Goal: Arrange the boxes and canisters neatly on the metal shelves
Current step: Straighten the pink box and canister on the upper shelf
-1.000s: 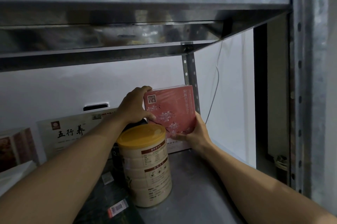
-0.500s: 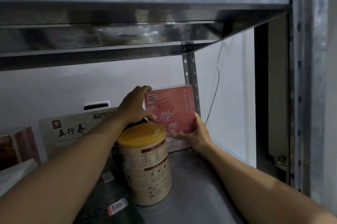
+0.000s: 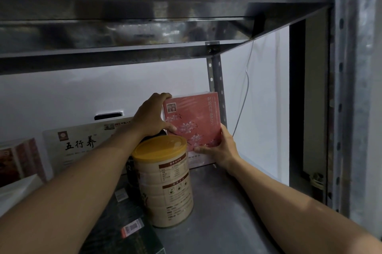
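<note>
White wall at the back, brightly lit. Thin pale cable hanging down it toward the right, bending slightly on the way, lower end out of sight. Dark rectangular slot low in the white surface (wall or carton, hard to tell). Further right, a dark vertical band; near its foot a small round object, too dim to name.

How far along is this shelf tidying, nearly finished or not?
Roughly midway, I'd guess. Done: the white box stands upright at the back. In hand: the left hand and right hand grip the pink box, upright in the back right corner. Left: the yellow-lidded canister stands out front, and a dark box lies flat near the front edge of the shelf.
</note>
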